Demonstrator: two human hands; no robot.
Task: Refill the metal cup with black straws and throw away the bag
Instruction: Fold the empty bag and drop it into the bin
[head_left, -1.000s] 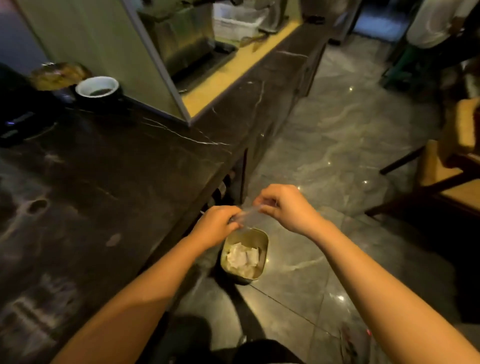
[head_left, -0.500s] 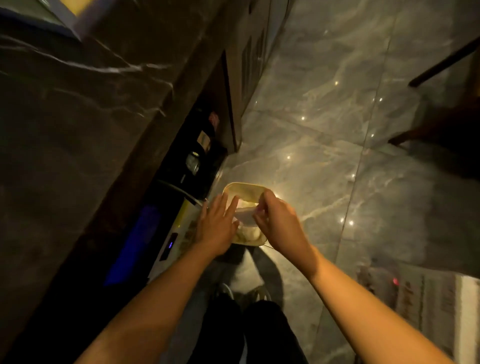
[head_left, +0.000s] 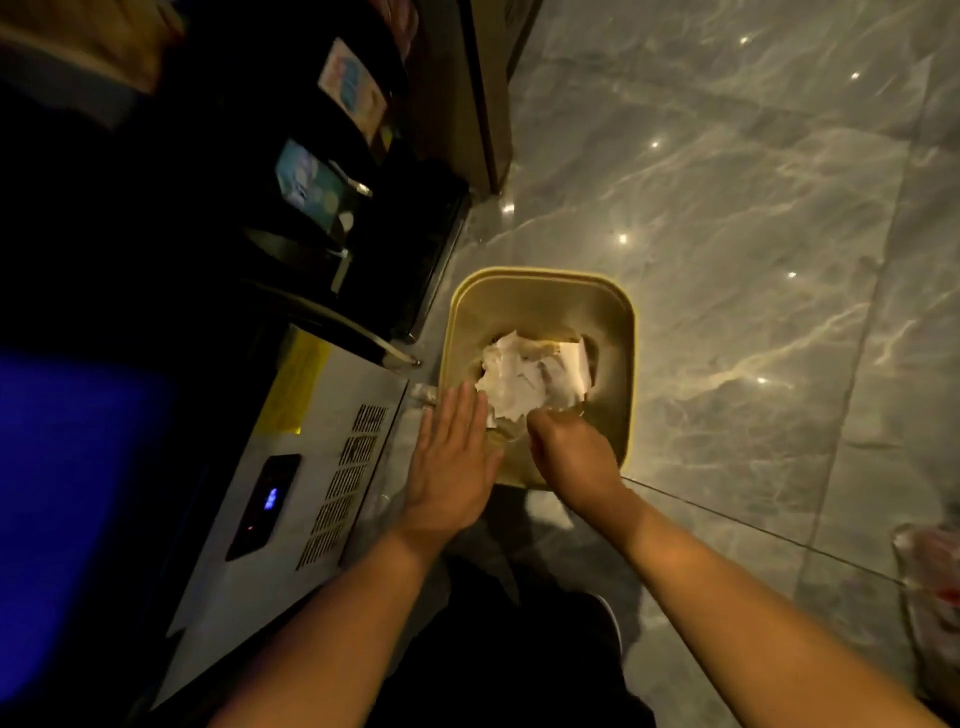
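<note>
A yellow waste bin (head_left: 626, 332) stands on the floor directly below me, with crumpled white paper (head_left: 530, 374) in it. My left hand (head_left: 452, 467) lies flat and open over the bin's near left rim, holding nothing. My right hand (head_left: 571, 457) reaches down inside the near edge with its fingers curled on the clear plastic bag (head_left: 563, 411), of which only a faint glint shows at the fingertips. The metal cup and the black straws are out of view.
A steel under-counter appliance (head_left: 332, 467) with vent slots and a small blue display (head_left: 270, 499) stands left of the bin. Dark shelves with labelled packets (head_left: 311, 182) lie beyond it. Grey marble floor (head_left: 753, 260) spreads right; a crumpled plastic bag (head_left: 930, 582) lies at the right edge.
I have bent down from the counter towards the bin, which now looks much closer. My left hand let go of the bag and opened flat; my right hand lowered the bag into the bin.
</note>
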